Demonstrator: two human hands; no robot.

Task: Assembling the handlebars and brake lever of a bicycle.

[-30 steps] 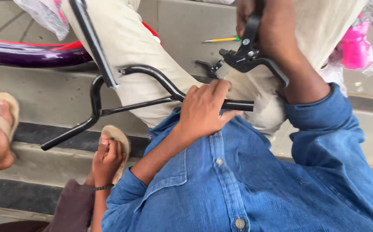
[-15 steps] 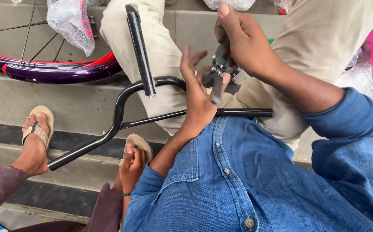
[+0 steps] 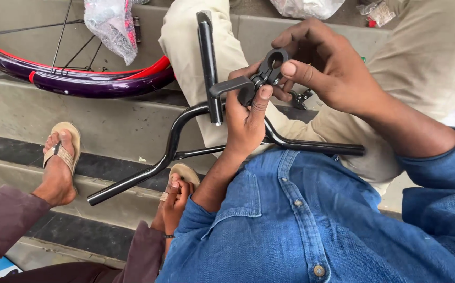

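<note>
A black brake lever with a ring clamp (image 3: 268,67) is held up between both hands. My left hand (image 3: 245,123) grips its lever end from below, thumb pressed against the clamp body. My right hand (image 3: 335,71) pinches the ring clamp from the right with thumb and fingers. Just beneath them lies a black bicycle handlebar (image 3: 170,152), its upright stem (image 3: 208,63) rising beside the lever. The bar runs from lower left to a right end (image 3: 342,149) resting over my blue denim shirt.
A person in beige trousers (image 3: 185,47) sits right behind the handlebar. A purple and red bicycle wheel (image 3: 75,81) with a plastic wrap (image 3: 113,23) lies at upper left. Two feet in tan sandals (image 3: 62,157) rest on concrete steps (image 3: 117,126).
My left hand left the handlebar and rose to the brake lever. My right hand brought the lever down and left, so both hands now hold it beside the stem.
</note>
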